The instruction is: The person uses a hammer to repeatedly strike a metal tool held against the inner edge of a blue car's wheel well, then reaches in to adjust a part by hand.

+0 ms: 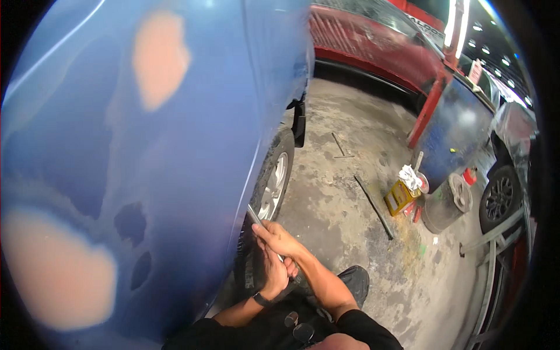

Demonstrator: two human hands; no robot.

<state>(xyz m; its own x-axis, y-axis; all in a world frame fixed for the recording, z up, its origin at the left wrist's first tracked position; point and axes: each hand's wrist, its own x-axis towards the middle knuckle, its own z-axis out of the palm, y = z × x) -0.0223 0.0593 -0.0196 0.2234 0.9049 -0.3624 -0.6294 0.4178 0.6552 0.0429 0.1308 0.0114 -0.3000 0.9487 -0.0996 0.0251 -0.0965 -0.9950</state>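
Note:
A slim silver metal bar (pixel 254 216) slants along the edge of a blue car panel (pixel 192 175), its upper end by the wheel arch. My right hand (pixel 276 238) is closed round the bar, thumb lying along it. Just below, my left hand (pixel 277 271), with a dark band on the wrist, has its fingers curled round the lower part. Palms and fingers hide much of the bar, so its exact kind is unclear. Beige patches (pixel 61 271) and dull sanded areas mark the panel. A tyred wheel (pixel 274 186) stands beyond my hands.
On the stained concrete floor lie a long dark bar (pixel 374 207) and a T-shaped rod (pixel 341 150). To the right stand a yellow can (pixel 401 198) topped with white cloth, a grey bin (pixel 440 211) and a metal frame (pixel 487 274). A red car (pixel 367 49) is farther back.

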